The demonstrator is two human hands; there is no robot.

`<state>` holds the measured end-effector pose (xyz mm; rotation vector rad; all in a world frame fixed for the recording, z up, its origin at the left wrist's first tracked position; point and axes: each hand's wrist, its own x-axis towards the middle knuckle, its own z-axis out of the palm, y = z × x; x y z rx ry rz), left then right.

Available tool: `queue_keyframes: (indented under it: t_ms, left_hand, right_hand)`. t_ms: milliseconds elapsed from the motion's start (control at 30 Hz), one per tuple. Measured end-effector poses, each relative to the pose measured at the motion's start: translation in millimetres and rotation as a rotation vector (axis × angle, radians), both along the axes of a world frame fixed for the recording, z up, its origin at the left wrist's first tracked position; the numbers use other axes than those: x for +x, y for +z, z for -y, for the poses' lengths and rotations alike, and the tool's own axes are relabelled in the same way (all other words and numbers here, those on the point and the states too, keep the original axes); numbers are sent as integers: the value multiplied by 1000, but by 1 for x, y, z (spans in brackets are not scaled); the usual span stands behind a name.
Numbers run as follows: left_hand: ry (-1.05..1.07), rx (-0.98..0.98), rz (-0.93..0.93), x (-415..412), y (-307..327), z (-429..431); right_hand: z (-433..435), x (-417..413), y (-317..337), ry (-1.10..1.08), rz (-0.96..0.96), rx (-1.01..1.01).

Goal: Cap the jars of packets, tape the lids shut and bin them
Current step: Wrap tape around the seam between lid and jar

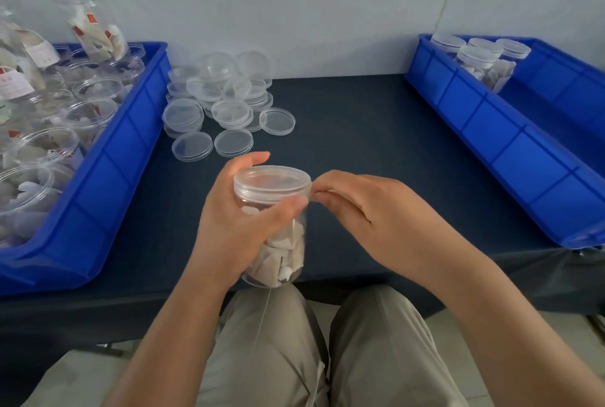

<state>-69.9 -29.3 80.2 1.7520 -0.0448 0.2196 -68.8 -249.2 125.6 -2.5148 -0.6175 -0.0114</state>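
Jar capped, held over the table's near edge

Left hand (235, 226) grips the jar (278, 243) round its side, thumb across the front just under the lid (271, 182). Lid sits on the jar. White packets (281, 256) fill the lower half. Right hand (366, 216) has fingers curled, thumb and forefinger pinching a small clear strip (312, 193) against the lid's right rim; cannot confirm it is tape. Loose lids (222, 105) are heaped on the dark table (360, 131). Left bin (124, 177) holds open jars (95, 112); right bin (491, 131) holds capped jars (481, 56)
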Motion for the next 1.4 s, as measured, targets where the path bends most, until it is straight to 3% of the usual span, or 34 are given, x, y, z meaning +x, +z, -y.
queue_keyframes:
  t_ms: [133,300,600,867,1000,1067,1233,1400]
  left_hand:
    - [77,-33,20,1,-1,-2]
    - [74,12,19,-1,0,-4]
    - [150,171,108,-4,-5,9]
    - [208,414,155,-7,-10,12]
    - [-85,179,126,-35,-2,28]
    - [-161,87,79,-43,0,36]
    - [88,-174,-28,-14,0,6]
    - [109,-244,-63,-11,-5,-3]
  right_hand:
    - [5,2,2,58,-88,8]
    - [8,7,0,32,-46,-71]
    - [-18,4,-23,-162,168,-211]
    - [-34,24,-47,-250,129,-337]
    - [-20,63,-61,-368,68,-481]
    - [0,79,-66,-412,45,-441]
    - [11,76,-102,-292,150,-505]
    - [3,71,-125,-196,210,-574]
